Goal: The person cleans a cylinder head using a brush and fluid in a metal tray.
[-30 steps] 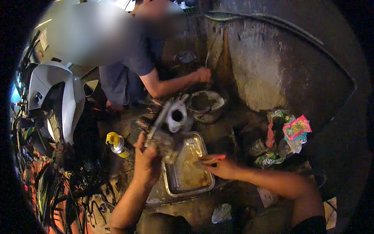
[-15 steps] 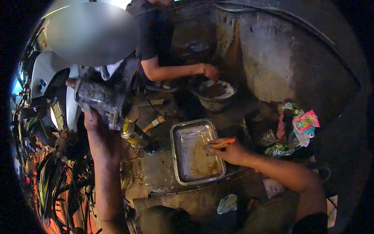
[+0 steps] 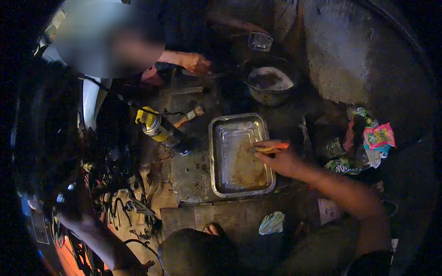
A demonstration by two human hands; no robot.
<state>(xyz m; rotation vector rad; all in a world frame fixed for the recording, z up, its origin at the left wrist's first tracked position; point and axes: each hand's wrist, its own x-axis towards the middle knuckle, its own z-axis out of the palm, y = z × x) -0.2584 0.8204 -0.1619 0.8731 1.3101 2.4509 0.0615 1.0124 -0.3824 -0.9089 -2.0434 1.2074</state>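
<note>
My right hand (image 3: 283, 162) is closed around a slim orange-and-yellow tool (image 3: 274, 147); its kind is unclear. Hand and tool hover over the right side of a rectangular metal tray (image 3: 215, 161), whose floor carries brownish dirty liquid or residue. My left forearm (image 3: 103, 244) stretches to the lower left. At its end, my left hand (image 3: 69, 202) is lost in shadow, so its fingers and anything in them are hidden. Left of the tray, a yellow-capped spray can or gas canister (image 3: 159, 131) and a wooden-handled paintbrush (image 3: 189, 117) lie on the ground.
A co-worker's hand (image 3: 198, 63) is beyond the brush. Behind the tray stands a dark basin (image 3: 267, 97) with whitish contents, and a grey metal frame (image 3: 260, 41) beyond. Crumpled wrappers (image 3: 380, 137) lie right, cables (image 3: 126, 207) left, a crumpled plastic bag (image 3: 271, 223) in front.
My left hand has swung from the upper left down to the dark lower left; the bulky metal part it held no longer shows. The co-worker's hand has left the basin. My right hand keeps its tool.
</note>
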